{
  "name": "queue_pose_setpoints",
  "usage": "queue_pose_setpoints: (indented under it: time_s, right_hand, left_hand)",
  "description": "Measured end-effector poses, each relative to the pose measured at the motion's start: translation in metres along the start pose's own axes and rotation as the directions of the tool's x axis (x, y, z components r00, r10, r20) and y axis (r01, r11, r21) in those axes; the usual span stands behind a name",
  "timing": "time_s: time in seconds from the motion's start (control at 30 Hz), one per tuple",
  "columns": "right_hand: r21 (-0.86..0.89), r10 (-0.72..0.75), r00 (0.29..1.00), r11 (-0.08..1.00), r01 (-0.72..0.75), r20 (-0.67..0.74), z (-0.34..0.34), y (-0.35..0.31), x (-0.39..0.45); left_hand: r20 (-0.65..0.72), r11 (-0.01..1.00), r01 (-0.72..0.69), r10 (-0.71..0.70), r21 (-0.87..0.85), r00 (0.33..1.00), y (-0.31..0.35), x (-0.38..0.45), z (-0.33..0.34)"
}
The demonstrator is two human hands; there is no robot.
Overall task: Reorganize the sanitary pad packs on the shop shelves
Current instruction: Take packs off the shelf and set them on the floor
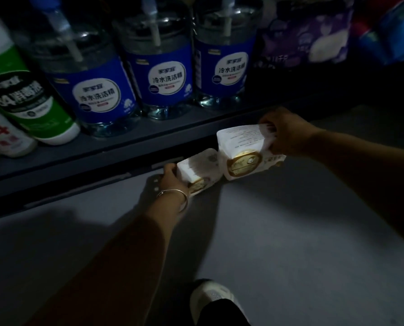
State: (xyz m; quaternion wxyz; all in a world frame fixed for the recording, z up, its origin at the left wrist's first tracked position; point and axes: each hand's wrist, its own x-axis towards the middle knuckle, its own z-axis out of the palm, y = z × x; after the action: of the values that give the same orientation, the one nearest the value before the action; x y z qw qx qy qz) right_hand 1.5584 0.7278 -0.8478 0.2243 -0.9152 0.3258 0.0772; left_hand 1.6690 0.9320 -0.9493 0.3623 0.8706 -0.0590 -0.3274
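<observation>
- A white shoe (211, 300) stands on the grey floor (278, 231).
- The left hand (170, 182) grips the smaller white pack (196, 171), fingers curled round its end.
- The right hand (284, 131) pinches the taller pack (239, 147), it seems at its top edge; both packs are on the floor, touching.
- Behind, blue-labelled bottles (167, 78) stand on the shelf (116, 147).

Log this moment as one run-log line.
left hand: grips smaller white pack on floor | right hand: grips larger white pack | shelf: detergent jugs
</observation>
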Motion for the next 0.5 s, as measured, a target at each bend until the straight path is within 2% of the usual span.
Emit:
queue_pose_setpoints:
  time_s: [0.1, 0.2, 0.33, 0.5]
  right_hand:
    - [-0.059, 0.039, 0.998, 0.997, -0.042, -0.045, 0.005, 0.014, 0.004]
    - [-0.046, 0.072, 0.995, 0.996, -0.075, -0.068, 0.018, 0.021, 0.011]
    - [0.031, 0.150, 0.986, 0.988, -0.148, -0.068, 0.036, 0.027, 0.020]
    - [0.004, 0.176, 0.979, 0.984, -0.177, -0.100, 0.050, 0.034, 0.031]
  left_hand:
    - [0.010, 0.999, 0.029, -0.029, -0.020, 1.000, 0.003, 0.006, 0.005]
    - [0.006, 0.989, 0.078, -0.078, -0.128, 0.997, 0.007, 0.012, 0.012]
    - [-0.134, 0.988, 0.057, -0.076, -0.143, 0.988, 0.015, 0.020, 0.019]
    - [-0.129, 0.975, 0.076, -0.105, -0.208, 0.986, 0.020, 0.032, 0.024]
